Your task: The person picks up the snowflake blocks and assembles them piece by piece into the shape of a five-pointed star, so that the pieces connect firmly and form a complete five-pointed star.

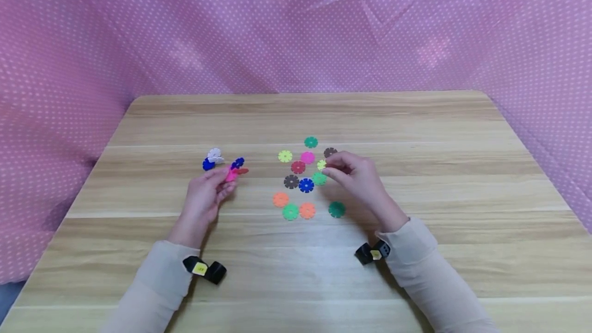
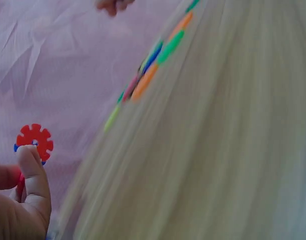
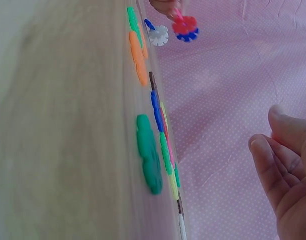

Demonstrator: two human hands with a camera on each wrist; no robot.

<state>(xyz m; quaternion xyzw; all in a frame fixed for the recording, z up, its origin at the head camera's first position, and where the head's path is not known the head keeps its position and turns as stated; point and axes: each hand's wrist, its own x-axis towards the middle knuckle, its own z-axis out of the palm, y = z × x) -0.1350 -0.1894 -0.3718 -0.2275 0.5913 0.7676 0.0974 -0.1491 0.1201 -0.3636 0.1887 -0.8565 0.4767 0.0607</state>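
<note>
My left hand (image 1: pixel 205 194) pinches a pink notched disc (image 1: pixel 231 174) between thumb and fingers. Joined to it are a red disc (image 2: pixel 36 142) and a blue disc (image 1: pixel 238 163), all raised off the table. Over the right side of the loose discs, my right hand (image 1: pixel 358 176) hovers with thumb and fingers apart; the right wrist view shows no disc between them. Closest to its fingertips are a yellow disc (image 1: pixel 321 165), partly hidden, a light green disc (image 1: pixel 319 178) and a brown disc (image 1: pixel 330 152).
Several loose notched discs lie flat mid-table, among them a dark green disc (image 1: pixel 336 209), an orange disc (image 1: pixel 307 210) and a blue disc (image 1: pixel 306 185). Beyond my left hand sits a joined white (image 1: pixel 215 154) and blue piece (image 1: pixel 208 164). Pink dotted cloth (image 1: pixel 296 30) hangs behind the wooden table (image 1: pixel 416 122).
</note>
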